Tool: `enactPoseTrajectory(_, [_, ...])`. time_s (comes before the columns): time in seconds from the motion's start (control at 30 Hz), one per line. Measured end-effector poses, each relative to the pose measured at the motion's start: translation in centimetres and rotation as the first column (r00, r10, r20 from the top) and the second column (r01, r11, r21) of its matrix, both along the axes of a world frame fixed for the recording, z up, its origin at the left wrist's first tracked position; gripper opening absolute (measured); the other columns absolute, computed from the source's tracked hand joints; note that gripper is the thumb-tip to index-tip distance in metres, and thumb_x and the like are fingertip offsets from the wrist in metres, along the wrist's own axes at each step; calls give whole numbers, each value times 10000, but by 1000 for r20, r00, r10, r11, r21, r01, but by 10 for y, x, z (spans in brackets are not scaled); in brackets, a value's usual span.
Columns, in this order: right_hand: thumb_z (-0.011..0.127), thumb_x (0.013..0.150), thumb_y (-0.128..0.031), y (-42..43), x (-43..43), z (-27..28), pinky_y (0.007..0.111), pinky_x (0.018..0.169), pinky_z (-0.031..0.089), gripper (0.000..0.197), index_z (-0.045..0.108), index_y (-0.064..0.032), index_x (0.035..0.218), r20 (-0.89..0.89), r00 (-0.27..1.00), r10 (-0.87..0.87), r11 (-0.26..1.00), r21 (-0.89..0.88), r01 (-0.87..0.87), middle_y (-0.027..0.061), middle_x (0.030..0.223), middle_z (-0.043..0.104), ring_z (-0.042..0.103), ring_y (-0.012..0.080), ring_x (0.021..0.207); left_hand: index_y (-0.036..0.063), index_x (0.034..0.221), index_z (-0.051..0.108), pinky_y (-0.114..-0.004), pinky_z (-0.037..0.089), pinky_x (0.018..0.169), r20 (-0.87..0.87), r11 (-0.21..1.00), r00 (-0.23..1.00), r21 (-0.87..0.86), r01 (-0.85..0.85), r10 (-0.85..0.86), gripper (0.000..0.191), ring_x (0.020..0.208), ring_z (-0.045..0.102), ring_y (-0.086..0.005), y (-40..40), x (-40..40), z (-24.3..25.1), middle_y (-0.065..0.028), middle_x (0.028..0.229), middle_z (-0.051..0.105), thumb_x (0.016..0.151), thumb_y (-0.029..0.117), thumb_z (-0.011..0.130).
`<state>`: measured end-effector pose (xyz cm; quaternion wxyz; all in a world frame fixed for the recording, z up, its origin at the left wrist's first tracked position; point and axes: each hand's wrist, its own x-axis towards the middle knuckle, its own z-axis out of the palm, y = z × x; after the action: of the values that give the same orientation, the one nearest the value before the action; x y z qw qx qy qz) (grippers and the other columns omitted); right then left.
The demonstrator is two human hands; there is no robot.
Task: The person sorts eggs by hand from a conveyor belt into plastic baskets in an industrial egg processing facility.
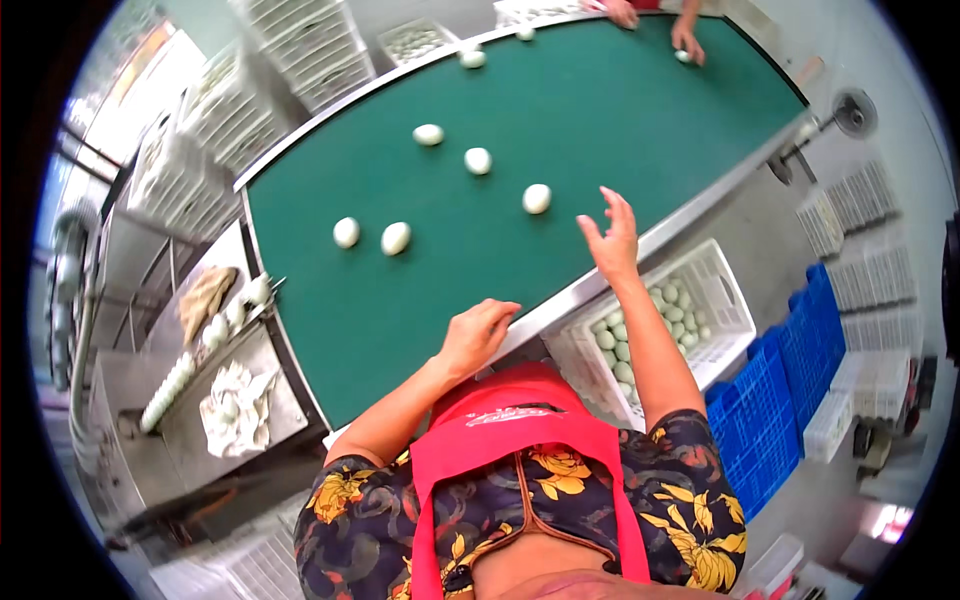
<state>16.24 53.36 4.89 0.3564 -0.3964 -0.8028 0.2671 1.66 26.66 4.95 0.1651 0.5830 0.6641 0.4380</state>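
My left hand (477,334) rests at the near edge of a green conveyor belt (450,285), its fingers loosely curled together and nothing visible in them. Farther right, my right hand (613,244) hovers over the belt with thumb and fingers apart, holding nothing. The white egg (537,199) just left of its fingertips is the closest one. Two more eggs, one (478,160) ahead of the other (428,135), lie toward the far side. On the left part of the belt sit an egg (346,232) and its neighbour (395,238), slightly apart.
Below my right forearm stands a white plastic crate (724,330) of eggs. A co-worker's hand (687,41) touches an egg (682,56) at the far end. Left are a metal roller row with eggs (215,330) and a white cloth (238,409). Blue plastic pallets (772,405) stand at right.
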Motion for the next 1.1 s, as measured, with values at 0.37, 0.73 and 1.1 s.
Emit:
enactPoseTrajectory(0.37, [725,853,-609,81,-205,-59,515,961,531,901,284,-340,1591,625,781,14,997,52,-59,169,1340,522,537,388,1219,95,1320,609,-427,526,917,-11,714,718,-94,-693,696,453,1161,616,-316,-86,-158,-22,-130,1304,631,898,179,750])
enactPoseTrajectory(0.73, [658,931,-197,80,-167,-61,512,850,560,413,576,-287,1326,573,801,175,972,31,-234,162,1142,563,627,383,1052,112,1208,651,-507,434,1094,-168,974,984,-228,15,-55,761,1344,444,-391,153,-158,-44,-193,1384,521,723,682,786])
enactPoseTrajectory(1.1, [674,969,-127,37,18,-2,266,715,530,394,597,-176,1352,-413,911,14,741,-607,-287,-16,1036,611,592,81,830,81,1050,671,-496,550,912,-415,965,907,-258,-51,-63,381,1197,512,-415,142,-77,-33,-186,1360,505,748,249,832])
